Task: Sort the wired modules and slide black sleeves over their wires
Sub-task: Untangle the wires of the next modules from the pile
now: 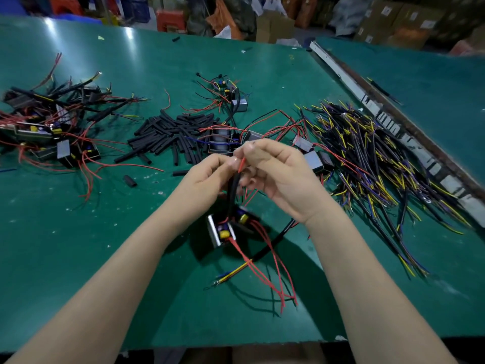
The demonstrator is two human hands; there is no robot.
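Observation:
A wired module (pixel 220 230) with a metal case, yellow parts and red wires hangs above the green table (pixel 105 232) under my hands. My left hand (pixel 207 177) pinches a black sleeve (pixel 233 191) that rises from the module. Just to its right, my right hand (pixel 278 172) pinches the red wire (pixel 242 164) sticking out of the sleeve's top end. Loose red wires and a black cable with yellow and blue ends trail down from the module toward me.
A pile of black sleeves (pixel 173 135) lies beyond my hands. Sleeved modules (pixel 49 127) are heaped at the left, bare modules (pixel 311 156) at centre right, and a bundle of yellow, blue and black wires (pixel 372 164) at the right. A metal rail (pixel 388 119) borders the table.

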